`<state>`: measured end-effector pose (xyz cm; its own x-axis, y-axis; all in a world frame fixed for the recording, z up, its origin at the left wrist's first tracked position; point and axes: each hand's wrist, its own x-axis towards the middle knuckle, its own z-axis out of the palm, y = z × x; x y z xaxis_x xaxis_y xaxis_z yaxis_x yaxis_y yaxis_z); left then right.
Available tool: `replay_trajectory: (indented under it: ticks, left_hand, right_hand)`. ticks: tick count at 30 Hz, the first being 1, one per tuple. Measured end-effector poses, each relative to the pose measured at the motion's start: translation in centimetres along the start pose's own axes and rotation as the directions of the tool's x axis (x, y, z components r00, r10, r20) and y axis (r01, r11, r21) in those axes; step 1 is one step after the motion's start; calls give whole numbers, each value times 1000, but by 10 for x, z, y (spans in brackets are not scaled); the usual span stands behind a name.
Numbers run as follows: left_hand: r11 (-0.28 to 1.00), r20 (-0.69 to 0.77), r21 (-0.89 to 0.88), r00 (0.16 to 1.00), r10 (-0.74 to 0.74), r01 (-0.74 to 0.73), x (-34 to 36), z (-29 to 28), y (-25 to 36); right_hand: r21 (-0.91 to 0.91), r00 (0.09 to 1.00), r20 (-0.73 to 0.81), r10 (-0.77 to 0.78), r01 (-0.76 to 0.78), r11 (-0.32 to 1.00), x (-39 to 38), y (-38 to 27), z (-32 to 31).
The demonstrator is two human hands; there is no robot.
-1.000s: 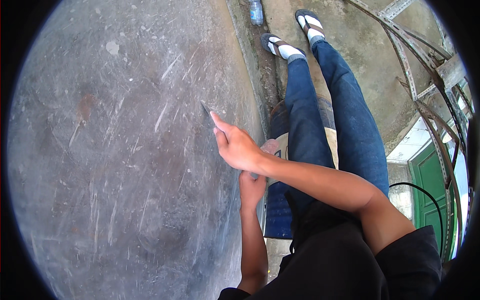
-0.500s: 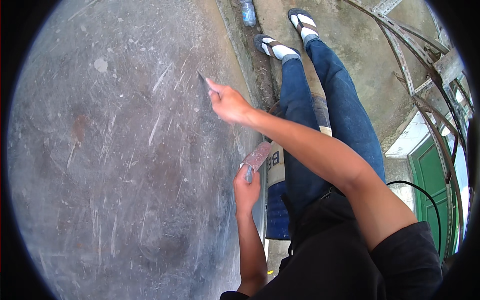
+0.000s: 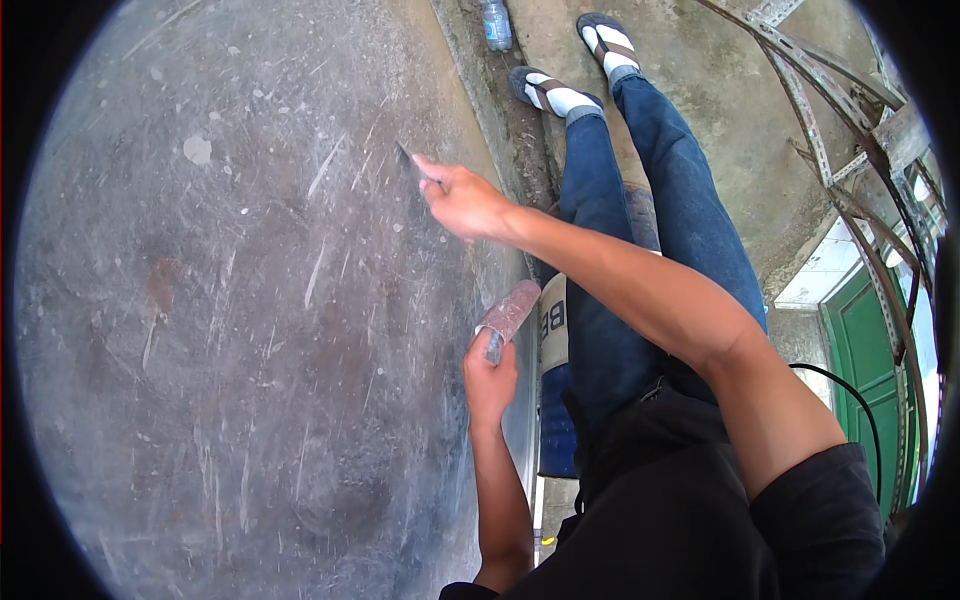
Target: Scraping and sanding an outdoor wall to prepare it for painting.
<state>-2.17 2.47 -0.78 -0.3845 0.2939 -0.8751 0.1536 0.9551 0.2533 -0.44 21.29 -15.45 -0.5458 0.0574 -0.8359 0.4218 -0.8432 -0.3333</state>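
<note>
My right hand (image 3: 462, 200) is closed on a thin metal scraper blade (image 3: 405, 152), whose tip lies against or just over the scratched, paint-spotted grey surface (image 3: 220, 300) that fills the left of the view. Lower down, near that surface's right edge, my left hand (image 3: 490, 385) is wrapped round the grey handle of a pinkish, rough-coated cylindrical tool (image 3: 508, 312). My right forearm crosses over my legs.
A blue and cream drum (image 3: 555, 410) stands beside my legs. A plastic bottle (image 3: 497, 25) is by my sandalled feet at the top. At the right are a rusty metal frame (image 3: 820, 120), a green door (image 3: 865, 395) and a black hose or cable (image 3: 835, 375).
Compared with a second ago, my right hand is higher up the surface with the blade, uncovering the pink tool in my left hand. Little differs from half a second ago.
</note>
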Motion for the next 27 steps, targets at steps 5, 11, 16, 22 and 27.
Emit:
replay_trajectory:
  ticks: [5,11,16,22,27]
  left_hand:
    - [998,13,-5,998,-56,56,3,-7,-8]
    - [998,-4,-29,999,-50,50,7,-9,-5]
    - [999,14,19,999,-50,49,9,-13,-6]
    - [999,14,-27,999,-46,46,13,-14,-10]
    - [999,24,16,999,-48,48,11,-17,-21]
  right_hand:
    - [-49,997,-9,-83,83,995,-5,15,11]
    - [51,996,-76,51,-47,998,21,10,-2]
    - [-1,1000,-21,-5,5,1000,12,24,11]
    - [-106,994,-102,39,-50,993,53,20,-7]
    - [-70,999,-37,1,-4,998,37,30,-1]
